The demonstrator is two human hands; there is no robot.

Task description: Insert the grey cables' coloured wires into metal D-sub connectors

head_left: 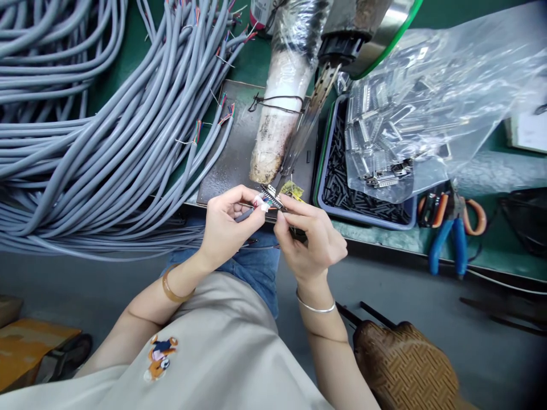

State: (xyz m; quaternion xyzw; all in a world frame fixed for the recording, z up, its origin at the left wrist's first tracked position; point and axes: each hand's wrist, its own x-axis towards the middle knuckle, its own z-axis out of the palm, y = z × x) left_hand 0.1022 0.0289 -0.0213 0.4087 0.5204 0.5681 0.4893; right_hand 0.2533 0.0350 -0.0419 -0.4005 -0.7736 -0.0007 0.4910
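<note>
My left hand (233, 222) pinches the end of a grey cable (244, 216), whose thin coloured wires reach a small metal connector (272, 197). My right hand (310, 234) has thumb and fingers closed on the right end of that connector. Both hands are close together at the table's front edge. Just beyond them, the lower end of a plastic-wrapped tube (273, 136) hangs over a dark mat (231, 165), with a slotted metal piece beside it. A small yellow piece (292, 191) lies behind the connector.
Many grey cables (106, 142) cover the left side. At right, a blue tray (367, 219) holds small black sleeves, partly under a clear bag (453, 102) of connectors. Blue-handled pliers (448, 239) and orange-handled scissors (475, 217) lie right of the tray. A woven stool (410, 364) stands lower right.
</note>
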